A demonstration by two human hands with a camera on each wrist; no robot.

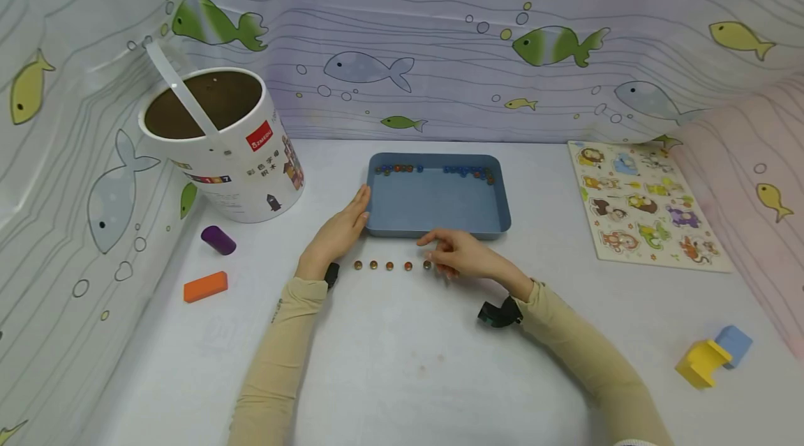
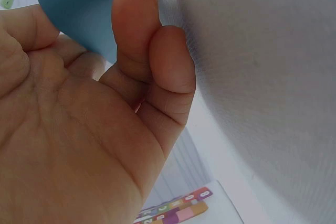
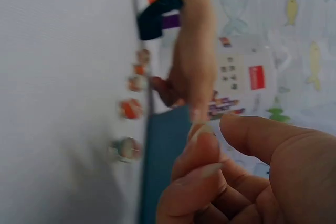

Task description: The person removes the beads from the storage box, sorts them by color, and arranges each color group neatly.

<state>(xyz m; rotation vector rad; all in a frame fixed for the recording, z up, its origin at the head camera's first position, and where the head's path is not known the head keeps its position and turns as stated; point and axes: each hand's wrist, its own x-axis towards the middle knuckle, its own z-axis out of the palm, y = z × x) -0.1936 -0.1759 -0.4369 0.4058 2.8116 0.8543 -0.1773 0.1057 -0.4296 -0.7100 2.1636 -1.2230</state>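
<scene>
My left hand (image 1: 337, 233) rests its fingers along the left wall of a shallow blue tray (image 1: 440, 232). In the left wrist view its palm (image 2: 68, 129) faces the camera, with part of the tray behind the fingers. My right hand (image 1: 465, 255) hovers at the right end of a row of several glass marbles (image 1: 389, 266), close to a greenish one (image 1: 427, 264). Its fingers (image 3: 189, 192) are loosely bent in the right wrist view, and no held thing shows between them and the thumb. Blue and orange marbles (image 1: 465, 171) lie along the tray's far wall in two groups.
A white bucket (image 1: 251, 188) with a handle stands at the back left, near a purple cylinder (image 1: 218, 240) and an orange block (image 1: 206, 287). On the right lie an animal puzzle board (image 1: 653, 209), a yellow block (image 1: 702, 362) and a blue block (image 1: 733, 345).
</scene>
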